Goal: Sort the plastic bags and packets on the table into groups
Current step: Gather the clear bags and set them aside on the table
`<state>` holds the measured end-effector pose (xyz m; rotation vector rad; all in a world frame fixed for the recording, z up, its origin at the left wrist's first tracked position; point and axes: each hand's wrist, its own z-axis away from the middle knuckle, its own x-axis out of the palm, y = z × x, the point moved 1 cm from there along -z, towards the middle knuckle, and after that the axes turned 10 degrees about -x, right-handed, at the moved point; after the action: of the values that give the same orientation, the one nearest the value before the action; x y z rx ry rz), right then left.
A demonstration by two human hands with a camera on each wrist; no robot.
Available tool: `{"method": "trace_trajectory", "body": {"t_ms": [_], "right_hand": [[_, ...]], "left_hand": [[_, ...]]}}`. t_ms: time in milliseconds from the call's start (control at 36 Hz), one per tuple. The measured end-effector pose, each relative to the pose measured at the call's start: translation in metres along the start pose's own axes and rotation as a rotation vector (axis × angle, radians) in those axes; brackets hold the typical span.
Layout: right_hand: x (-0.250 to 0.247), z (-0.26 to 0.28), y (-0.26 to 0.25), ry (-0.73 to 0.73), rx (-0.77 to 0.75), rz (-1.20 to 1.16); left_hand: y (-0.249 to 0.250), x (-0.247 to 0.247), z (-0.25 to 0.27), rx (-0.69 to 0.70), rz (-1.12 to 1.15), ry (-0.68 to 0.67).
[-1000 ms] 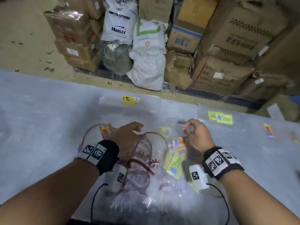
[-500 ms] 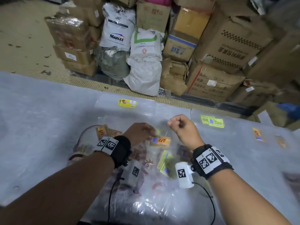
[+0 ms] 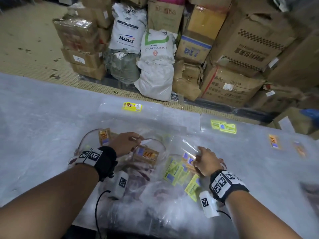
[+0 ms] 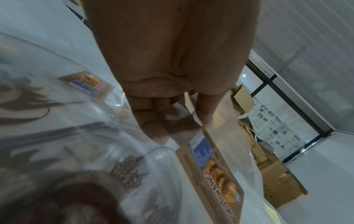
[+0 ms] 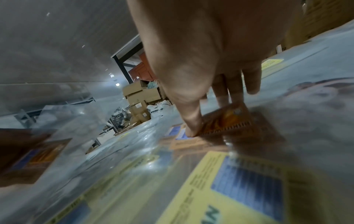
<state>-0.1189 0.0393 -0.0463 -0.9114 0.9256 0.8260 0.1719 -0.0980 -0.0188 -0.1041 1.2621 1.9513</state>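
Note:
A loose pile of clear plastic bags lies on the table in front of me. My left hand [image 3: 137,139] pinches the top edge of a clear bag with a brown pancake label [image 3: 146,155], lifted slightly off the pile. The wrist view shows the left hand's [image 4: 184,122] fingers curled on that bag's brown label [image 4: 210,171]. My right hand [image 3: 197,157] rests on the pile's right side. Its thumb and straight fingertips [image 5: 191,130] touch an orange-labelled packet [image 5: 226,119]. Yellow-labelled bags [image 3: 176,171] lie just left of it.
Bags lie apart on the grey table [image 3: 34,126]: a yellow-labelled one [image 3: 132,106] at the far edge, green-yellow labels [image 3: 223,126] far right, orange labels [image 3: 273,141] further right. A large red-printed bag [image 3: 138,178] underlies the pile. Cardboard boxes [image 3: 241,49] and sacks [image 3: 155,66] stand beyond.
My left hand has taken the brown-labelled bag and lifted it. My right hand, raised in a fist before, has come down onto the pile's right side with fingers extended.

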Motion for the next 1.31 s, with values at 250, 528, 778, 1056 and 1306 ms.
{"method": "trace_trajectory", "body": {"t_ms": [250, 528, 778, 1056, 1306], "right_hand": [[-0.003, -0.005, -0.009, 0.066, -0.082, -0.470], [-0.027, 0.000, -0.055, 0.095, -0.271, -0.700], [-0.031, -0.010, -0.053, 0.166, -0.180, -0.683], [-0.009, -0.023, 0.000, -0.023, -0.066, -0.172], [0.005, -0.021, -0.010, 0.083, -0.108, -0.125]], "left_hand": [[0.012, 0.022, 0.009, 0.040, 0.115, -0.100], [0.027, 0.044, 0.014, 0.046, 0.236, -0.118], [0.011, 0.031, 0.006, 0.024, 0.297, 0.003], [-0.040, -0.009, -0.010, -0.131, 0.227, 0.142], [-0.047, -0.016, -0.004, -0.142, 0.275, 0.083]]}}
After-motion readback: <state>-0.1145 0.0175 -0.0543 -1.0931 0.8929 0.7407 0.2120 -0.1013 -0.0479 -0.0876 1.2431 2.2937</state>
